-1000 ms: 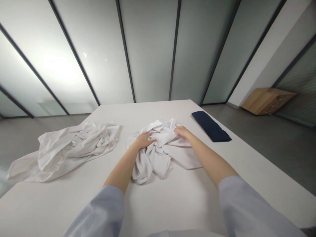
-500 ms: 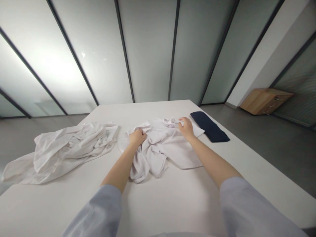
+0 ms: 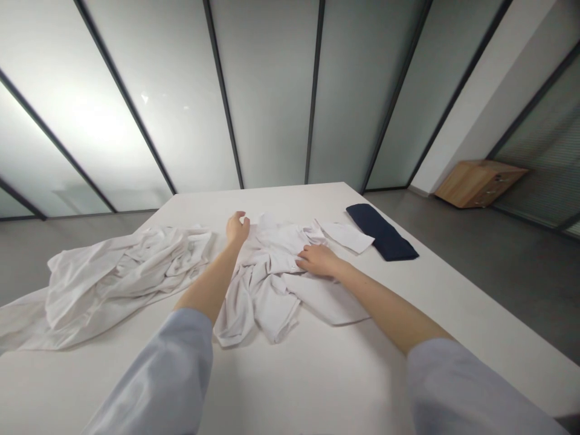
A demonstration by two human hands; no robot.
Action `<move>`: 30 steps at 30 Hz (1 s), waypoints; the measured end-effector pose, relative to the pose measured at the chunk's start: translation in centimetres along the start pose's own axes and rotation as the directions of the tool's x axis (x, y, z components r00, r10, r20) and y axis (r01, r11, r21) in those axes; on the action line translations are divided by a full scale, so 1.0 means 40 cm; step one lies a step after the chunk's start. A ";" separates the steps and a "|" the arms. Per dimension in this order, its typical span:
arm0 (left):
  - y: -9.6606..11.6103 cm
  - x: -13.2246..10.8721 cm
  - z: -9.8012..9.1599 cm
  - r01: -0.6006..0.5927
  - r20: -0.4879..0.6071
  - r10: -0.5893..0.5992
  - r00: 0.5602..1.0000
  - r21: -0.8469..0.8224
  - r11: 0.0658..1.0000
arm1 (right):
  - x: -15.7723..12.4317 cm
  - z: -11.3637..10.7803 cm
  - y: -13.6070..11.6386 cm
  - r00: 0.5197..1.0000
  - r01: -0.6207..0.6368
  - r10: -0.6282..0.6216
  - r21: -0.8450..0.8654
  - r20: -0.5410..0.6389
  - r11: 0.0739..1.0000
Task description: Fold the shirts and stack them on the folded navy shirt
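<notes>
A crumpled white shirt (image 3: 281, 248) lies spread on the table in front of me, buttons faintly showing near its middle. My left hand (image 3: 238, 228) is at its far left edge, fingers curled and closed on the cloth, though the pinch itself is partly hidden. Flat on the shirt's right-middle part rests my right hand (image 3: 318, 260), its fingers extended and slightly apart. A sleeve reaches out at the far right, and loose folds hang toward me at the near left.
A heap of white clothing (image 3: 122, 272) lies on the left of the white table (image 3: 290, 386). A folded navy cloth (image 3: 383, 232) is near the right edge. Beyond stand frosted glass panels (image 3: 267, 90) and a wooden cabinet (image 3: 475, 183) on the floor.
My left hand has moved away and to the left, drawing the shirt's far left part with it. My right hand has come inward and nearer, from the collar area onto the shirt's middle.
</notes>
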State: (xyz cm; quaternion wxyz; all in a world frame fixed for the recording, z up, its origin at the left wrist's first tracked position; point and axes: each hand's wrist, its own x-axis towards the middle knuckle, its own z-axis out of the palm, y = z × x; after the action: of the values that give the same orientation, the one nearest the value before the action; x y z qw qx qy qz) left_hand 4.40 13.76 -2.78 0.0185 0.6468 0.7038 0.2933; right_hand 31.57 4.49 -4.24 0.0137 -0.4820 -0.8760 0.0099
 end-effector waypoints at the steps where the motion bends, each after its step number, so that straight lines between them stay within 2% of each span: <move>1: 0.004 -0.004 -0.006 0.033 -0.061 -0.033 0.998 -0.010 0.999 | -0.001 -0.012 0.001 0.999 -0.034 0.034 0.004 0.024 0.999; 2: 0.009 -0.012 -0.009 0.036 -0.066 -0.036 0.997 -0.001 0.999 | 0.001 -0.023 0.004 0.996 -0.078 0.078 0.011 0.050 0.997; 3: 0.015 -0.024 -0.008 0.018 -0.020 -0.018 1.000 0.026 0.999 | 0.007 -0.032 0.007 0.989 -0.125 0.123 0.018 0.077 0.992; 4: 0.020 -0.038 -0.004 -0.015 0.062 0.011 0.998 0.064 0.998 | 0.015 -0.038 0.010 0.982 -0.164 0.161 0.025 0.098 0.986; 6: 0.030 -0.068 0.013 -0.106 0.248 0.067 0.966 0.145 0.984 | 0.038 -0.041 0.018 0.978 -0.192 0.187 0.047 0.095 0.980; 8: 0.032 -0.093 0.037 -0.218 0.385 0.129 0.914 0.196 0.956 | 0.064 -0.030 0.024 0.994 -0.112 0.111 0.081 0.018 0.990; 11: 0.017 -0.109 0.073 -0.359 0.501 0.231 0.834 0.176 0.916 | 0.093 0.006 0.036 0.997 0.023 -0.015 0.110 -0.075 0.994; 13: -0.003 -0.107 0.088 -0.393 0.534 0.267 0.802 0.135 0.910 | 0.103 0.037 0.046 0.999 -0.030 0.031 0.115 -0.014 0.993; 16: -0.023 -0.100 0.087 -0.392 0.508 0.288 0.812 0.109 0.914 | 0.109 0.075 0.062 0.974 -0.220 0.212 0.115 0.082 0.969; 19: -0.013 -0.108 0.061 -0.385 0.441 0.300 0.846 0.116 0.915 | 0.118 0.095 0.069 0.908 -0.417 0.409 0.128 0.087 0.900; 22: 0.016 -0.133 0.032 -0.391 0.423 0.314 0.850 0.105 0.914 | 0.132 0.096 0.069 0.824 -0.566 0.562 0.136 0.070 0.813; 23: 0.024 -0.142 0.026 -0.385 0.434 0.307 0.847 0.102 0.917 | 0.135 0.094 0.070 0.816 -0.576 0.575 0.133 0.053 0.806; 25: 0.026 -0.156 0.023 -0.349 0.468 0.259 0.845 0.115 0.930 | 0.136 0.086 0.076 0.847 -0.527 0.531 0.111 -0.010 0.843; 28: -0.002 -0.153 0.032 -0.307 0.533 0.177 0.827 0.166 0.937 | 0.124 0.072 0.092 0.917 -0.360 0.369 0.086 -0.151 0.929; 30: -0.036 -0.134 0.037 -0.340 0.581 0.192 0.791 0.155 0.928 | 0.108 0.063 0.105 0.951 -0.235 0.250 0.099 -0.183 0.967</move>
State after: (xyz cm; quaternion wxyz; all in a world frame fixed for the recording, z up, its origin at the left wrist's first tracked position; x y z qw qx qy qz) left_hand 4.58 9.41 -6.51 0.0985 0.7939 0.6000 0.0003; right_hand 32.71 10.37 -6.81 0.1161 -0.5839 -0.8035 -0.0025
